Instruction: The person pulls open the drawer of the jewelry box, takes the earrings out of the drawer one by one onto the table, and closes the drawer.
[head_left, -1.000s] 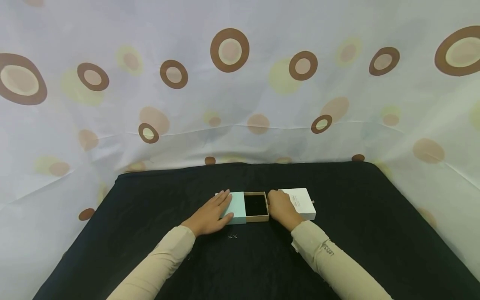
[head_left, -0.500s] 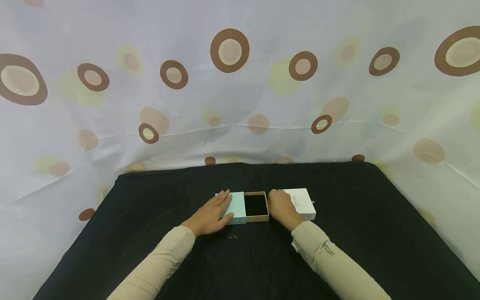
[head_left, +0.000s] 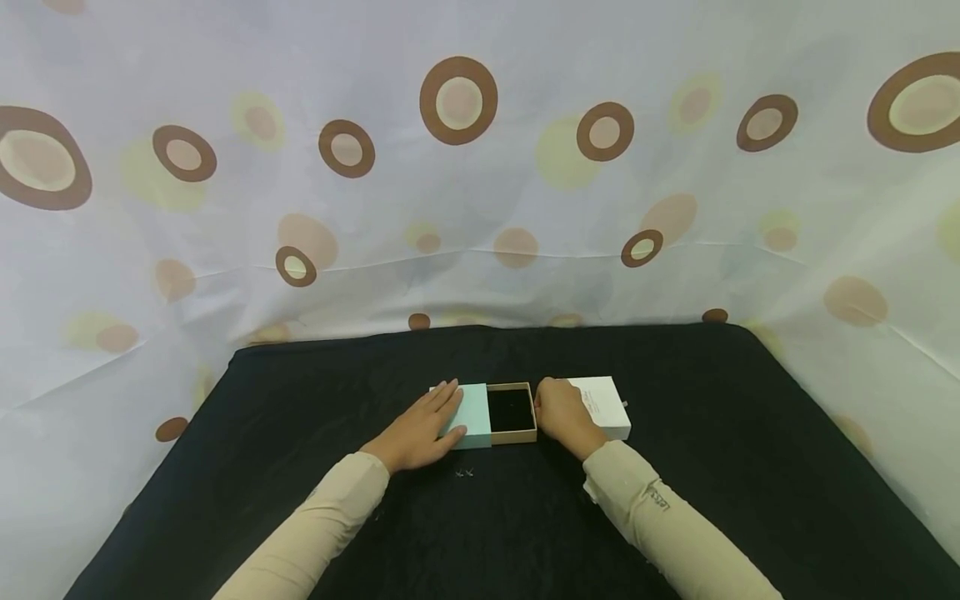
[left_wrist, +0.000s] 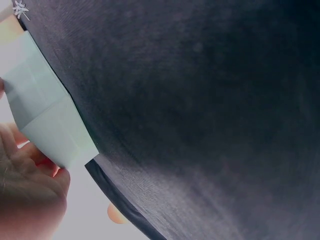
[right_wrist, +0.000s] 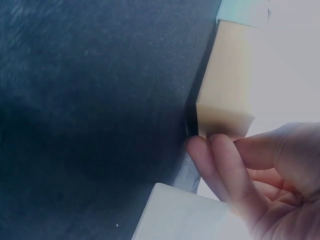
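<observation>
A small drawer-style gift box lies on the black cloth, its light blue sleeve (head_left: 473, 417) to the left and its tan inner drawer (head_left: 513, 436) pulled partly out to the right. Inside the drawer is a black lining. My left hand (head_left: 422, 427) rests on the sleeve with fingers straight and thumb spread. The left wrist view shows fingers against the sleeve (left_wrist: 55, 110). At the drawer's right end, my right hand (head_left: 564, 417) has curled fingers. In the right wrist view its fingertips (right_wrist: 222, 145) and thumb pinch at the end of the drawer (right_wrist: 225, 75); what they grip is partly hidden.
Just right of my right hand lies a white box (head_left: 603, 407) with faint lettering and a small tab on its right side. A black cloth (head_left: 480, 533) covers the table. Behind it hangs a white curtain (head_left: 480, 192) with brown circles.
</observation>
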